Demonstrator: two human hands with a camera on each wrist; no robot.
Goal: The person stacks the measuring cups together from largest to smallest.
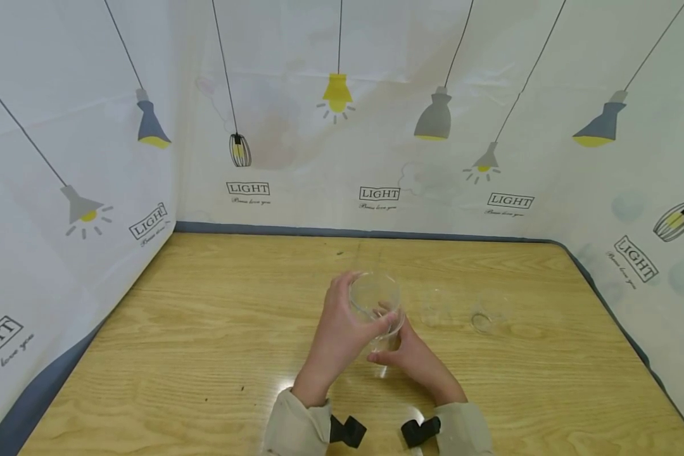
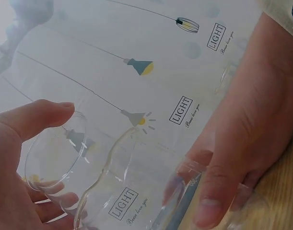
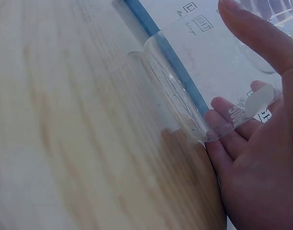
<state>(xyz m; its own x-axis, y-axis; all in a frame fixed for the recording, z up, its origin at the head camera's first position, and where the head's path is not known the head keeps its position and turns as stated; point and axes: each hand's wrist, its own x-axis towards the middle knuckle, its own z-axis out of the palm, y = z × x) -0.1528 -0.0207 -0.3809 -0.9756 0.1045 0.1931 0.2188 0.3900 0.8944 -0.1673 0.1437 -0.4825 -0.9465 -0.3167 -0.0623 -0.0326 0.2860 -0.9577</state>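
Observation:
In the head view, clear beaker glass (image 1: 370, 292) is between both hands above the table. My left hand (image 1: 344, 320) grips its round upper rim, thumb on the near side and fingers on the far side. Lower down, my right hand (image 1: 413, 351) holds the glass from the right. The left wrist view shows a round glass edge (image 2: 81, 153) beside the left thumb and a wavy glass edge (image 2: 107, 168) nearer the right hand. A white patch (image 3: 259, 98) marks the glass by the right fingers. Transparency hides whether this is one beaker or two nested or adjoining.
Two clear glass pieces, a faint one (image 1: 436, 307) and one with a round edge (image 1: 481, 322), rest on the wooden table (image 1: 177, 329) to the right. A white printed curtain (image 1: 296, 152) encloses the table's back and sides.

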